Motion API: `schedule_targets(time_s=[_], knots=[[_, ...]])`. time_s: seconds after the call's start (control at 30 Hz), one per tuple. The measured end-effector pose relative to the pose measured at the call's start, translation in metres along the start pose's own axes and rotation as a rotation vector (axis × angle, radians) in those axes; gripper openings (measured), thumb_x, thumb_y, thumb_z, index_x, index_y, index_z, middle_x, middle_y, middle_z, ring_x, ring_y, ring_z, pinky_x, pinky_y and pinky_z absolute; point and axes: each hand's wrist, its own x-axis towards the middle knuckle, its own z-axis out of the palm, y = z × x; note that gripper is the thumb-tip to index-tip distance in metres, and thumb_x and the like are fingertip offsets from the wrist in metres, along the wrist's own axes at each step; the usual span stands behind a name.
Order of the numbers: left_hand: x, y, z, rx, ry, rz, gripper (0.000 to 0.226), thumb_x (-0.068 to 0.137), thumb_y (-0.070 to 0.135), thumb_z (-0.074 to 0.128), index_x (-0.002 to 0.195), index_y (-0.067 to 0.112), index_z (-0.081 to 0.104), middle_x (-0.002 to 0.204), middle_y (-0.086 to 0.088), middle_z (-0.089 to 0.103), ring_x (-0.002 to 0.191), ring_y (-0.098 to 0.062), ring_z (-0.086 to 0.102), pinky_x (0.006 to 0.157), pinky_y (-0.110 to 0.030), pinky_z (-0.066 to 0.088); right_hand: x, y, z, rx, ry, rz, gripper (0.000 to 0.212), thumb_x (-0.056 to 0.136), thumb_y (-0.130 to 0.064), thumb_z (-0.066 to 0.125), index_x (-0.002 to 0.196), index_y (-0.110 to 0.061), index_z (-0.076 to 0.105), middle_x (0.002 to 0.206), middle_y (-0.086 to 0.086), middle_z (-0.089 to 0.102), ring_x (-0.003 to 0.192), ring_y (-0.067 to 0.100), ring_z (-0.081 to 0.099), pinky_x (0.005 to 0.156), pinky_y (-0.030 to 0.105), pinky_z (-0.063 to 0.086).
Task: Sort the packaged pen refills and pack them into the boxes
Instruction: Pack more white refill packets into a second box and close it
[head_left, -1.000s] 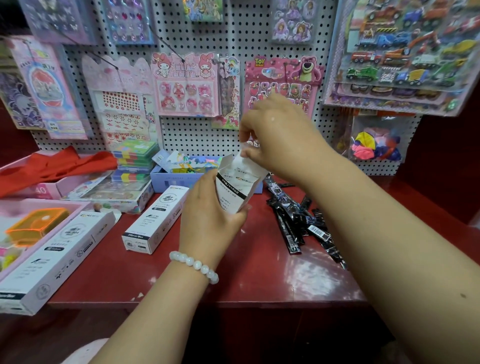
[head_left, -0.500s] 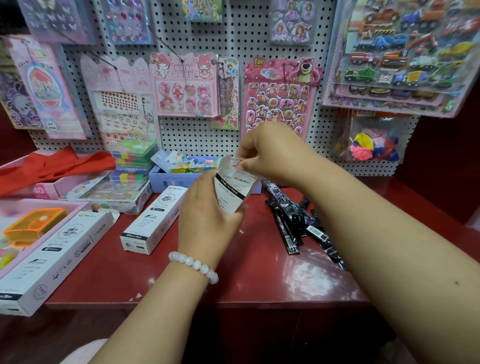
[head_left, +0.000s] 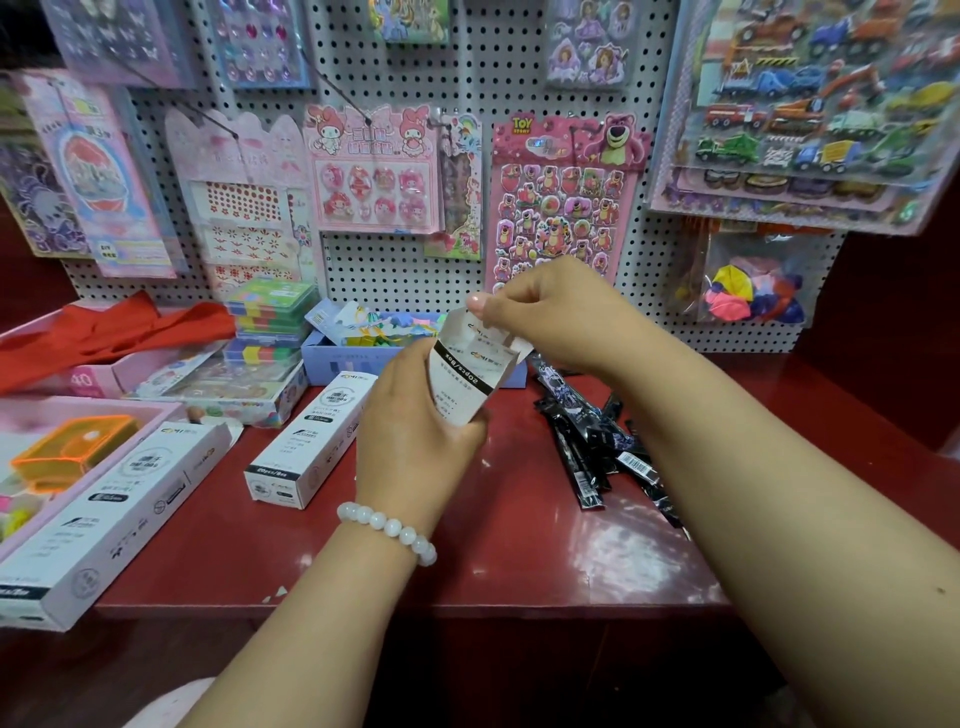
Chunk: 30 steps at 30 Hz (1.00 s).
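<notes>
At lower left, two white boxes (head_left: 104, 525) (head_left: 311, 441) lie flat on the red counter (head_left: 519, 561), seemingly awaiting filling. At centre the left hand (head_left: 415, 441) clamps a third box (head_left: 470, 374) upright, steadying it while the right hand (head_left: 550, 312) pinches its top flap open. The packaged refills (head_left: 587, 447) lie heaped right of centre, within reach.

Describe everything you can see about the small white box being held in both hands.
The small white box looks like thin printed cardboard with a black band and small text. It is held above the red counter, tilted, its top end open. The left hand wraps its lower part; the right hand pinches the raised top flap. Its contents cannot be seen.
</notes>
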Motion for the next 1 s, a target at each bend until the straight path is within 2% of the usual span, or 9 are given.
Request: schedule_targets(time_s=[0.1, 0.17, 0.27, 0.33, 0.43, 0.5, 0.6, 0.77, 1.0], knots=[[0.001, -0.001, 0.000, 0.004, 0.029, -0.002, 0.054, 0.059, 0.015, 0.079, 0.108, 0.015, 0.056, 0.099, -0.002, 0.064, 0.094, -0.021, 0.057, 0.071, -0.017, 0.031, -0.014, -0.009, 0.005, -0.088, 0.001, -0.126, 0.065, 0.089, -0.056, 0.051, 0.051, -0.004, 0.039, 0.050, 0.005, 0.025, 0.050, 0.016, 0.023, 0.053, 0.030, 0.016], [0.001, 0.000, 0.001, 0.005, 0.052, 0.002, 0.048, 0.062, 0.016, 0.078, 0.105, 0.015, 0.057, 0.096, -0.002, 0.065, 0.090, -0.022, 0.057, 0.068, -0.018, 0.031, -0.020, -0.014, 0.009, -0.237, -0.013, -0.150, 0.062, 0.088, -0.060, 0.046, 0.049, -0.013, 0.043, 0.049, 0.000, 0.034, 0.062, 0.014, 0.032, 0.059, 0.031, 0.024], [-0.001, 0.001, 0.002, -0.012, 0.095, -0.019, 0.037, 0.066, 0.017, 0.074, 0.099, 0.017, 0.057, 0.090, 0.001, 0.065, 0.085, -0.020, 0.056, 0.063, -0.019, 0.029, -0.022, -0.019, 0.015, -0.451, -0.074, -0.126, 0.045, 0.085, -0.061, 0.047, 0.059, -0.024, 0.045, 0.065, -0.005, 0.040, 0.090, 0.016, 0.030, 0.083, 0.036, 0.029], [-0.002, 0.003, 0.001, -0.047, 0.107, -0.031, 0.038, 0.066, 0.015, 0.075, 0.100, 0.019, 0.058, 0.089, 0.006, 0.063, 0.084, -0.015, 0.055, 0.062, -0.016, 0.027, -0.021, -0.020, 0.018, -0.514, -0.114, -0.137, 0.037, 0.085, -0.058, 0.050, 0.067, -0.026, 0.050, 0.074, -0.004, 0.039, 0.096, 0.019, 0.028, 0.085, 0.038, 0.027], [-0.005, 0.007, 0.002, -0.110, 0.092, -0.056, 0.044, 0.063, 0.016, 0.076, 0.102, 0.024, 0.057, 0.094, 0.007, 0.065, 0.087, -0.015, 0.058, 0.064, -0.016, 0.031, -0.018, -0.018, 0.023, -0.548, -0.128, -0.119, 0.039, 0.083, -0.057, 0.053, 0.103, -0.025, 0.066, 0.095, 0.001, 0.033, 0.108, 0.025, 0.030, 0.090, 0.038, 0.028], [-0.006, 0.007, 0.003, -0.109, 0.100, -0.074, 0.039, 0.065, 0.020, 0.074, 0.101, 0.024, 0.056, 0.095, 0.006, 0.065, 0.088, -0.018, 0.059, 0.065, -0.018, 0.033, -0.015, -0.016, 0.023, -0.510, -0.157, -0.106, 0.032, 0.084, -0.055, 0.053, 0.096, -0.027, 0.065, 0.096, 0.002, 0.033, 0.105, 0.023, 0.031, 0.089, 0.036, 0.029], [-0.004, 0.005, 0.003, -0.100, 0.137, -0.129, 0.050, 0.064, 0.027, 0.078, 0.108, 0.021, 0.055, 0.098, 0.006, 0.063, 0.091, -0.016, 0.058, 0.067, -0.017, 0.033, -0.013, -0.012, 0.021, -0.158, -0.051, -0.158, 0.027, 0.084, -0.043, 0.060, 0.063, -0.028, 0.054, 0.073, -0.004, 0.049, 0.075, 0.010, 0.044, 0.068, 0.025, 0.035], [-0.003, 0.004, 0.004, -0.084, 0.156, -0.127, 0.059, 0.061, 0.028, 0.081, 0.112, 0.019, 0.055, 0.102, 0.005, 0.062, 0.094, -0.016, 0.057, 0.069, -0.013, 0.030, -0.013, -0.012, 0.018, 0.058, 0.154, -0.077, 0.016, 0.081, -0.027, 0.070, 0.069, -0.017, 0.069, 0.053, -0.011, 0.055, 0.046, 0.000, 0.044, 0.051, 0.022, 0.035], [-0.005, 0.004, 0.008, -0.055, 0.169, -0.097, 0.059, 0.060, 0.026, 0.082, 0.111, 0.015, 0.055, 0.101, 0.001, 0.062, 0.094, -0.018, 0.056, 0.069, -0.016, 0.030, -0.003, -0.019, 0.022, -0.178, 0.135, 0.039, 0.025, 0.082, -0.029, 0.068, 0.060, -0.021, 0.060, 0.054, -0.009, 0.050, 0.064, 0.016, 0.052, 0.051, 0.025, 0.034]])
